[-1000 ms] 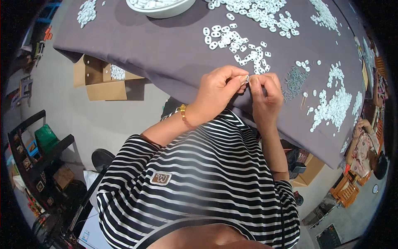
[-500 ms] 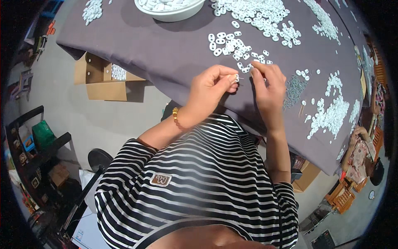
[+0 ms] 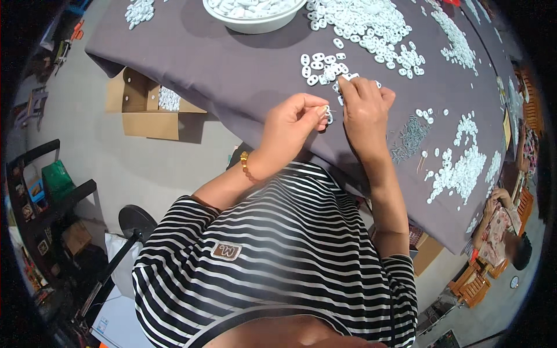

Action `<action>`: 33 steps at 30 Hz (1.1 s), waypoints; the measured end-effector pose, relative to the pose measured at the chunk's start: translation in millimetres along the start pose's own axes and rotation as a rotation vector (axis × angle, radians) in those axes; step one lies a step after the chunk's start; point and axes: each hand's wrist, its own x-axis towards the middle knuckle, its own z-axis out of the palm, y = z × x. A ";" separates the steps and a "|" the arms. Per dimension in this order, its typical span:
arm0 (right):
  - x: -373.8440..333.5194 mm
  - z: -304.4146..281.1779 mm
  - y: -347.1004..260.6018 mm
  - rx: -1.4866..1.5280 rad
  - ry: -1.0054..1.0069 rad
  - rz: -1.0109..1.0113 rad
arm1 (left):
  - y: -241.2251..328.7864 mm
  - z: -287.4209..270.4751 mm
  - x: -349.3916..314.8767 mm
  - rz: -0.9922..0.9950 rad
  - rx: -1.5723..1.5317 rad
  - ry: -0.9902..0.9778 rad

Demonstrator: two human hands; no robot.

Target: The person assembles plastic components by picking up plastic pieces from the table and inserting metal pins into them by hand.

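My left hand [image 3: 290, 123] is closed in a pinch around a small white oval piece with holes [image 3: 330, 118]. A thin metal pin [image 3: 332, 110] sticks out from it to the right. My right hand [image 3: 365, 113] is over the near edge of a loose group of white two-hole pieces [image 3: 329, 69], its fingers bent down and drawn together. What its fingertips hold, if anything, is hidden behind the hand. Right of that hand lies a heap of grey metal pins [image 3: 412, 138].
A white bowl [image 3: 255, 26] full of white pieces stands at the far side. Heaps of white pieces [image 3: 371, 29] and smaller white parts [image 3: 464, 174] spread across the dark tablecloth [image 3: 203, 64]. An open cardboard box [image 3: 151, 126] sits below at left. A person [image 3: 499, 223] is at far right.
My right hand has moved slightly forward and left, over the two-hole pieces. The left hand keeps its pinch. The whole view has shifted a little.
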 end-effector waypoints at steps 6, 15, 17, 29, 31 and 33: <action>0.9 1.7 1.9 0.077 0.103 0.000 | -0.7 0.8 1.4 0.033 -0.042 0.009; -4.1 -33.4 1.1 1.454 -0.179 1.053 | 2.8 2.5 5.6 -0.018 -0.100 -0.002; -6.7 -35.9 2.1 1.527 -0.205 1.099 | 1.1 1.6 7.5 -0.013 -0.108 -0.019; -23.5 -43.5 -1.5 1.479 -0.248 0.972 | 5.6 12.2 7.5 -0.062 -0.165 -0.034; -26.3 -44.9 1.1 1.438 -0.253 0.863 | 5.6 12.8 8.0 -0.058 -0.170 -0.043; -30.7 -44.5 4.5 1.446 -0.268 0.845 | 5.6 13.5 8.5 -0.070 -0.151 -0.044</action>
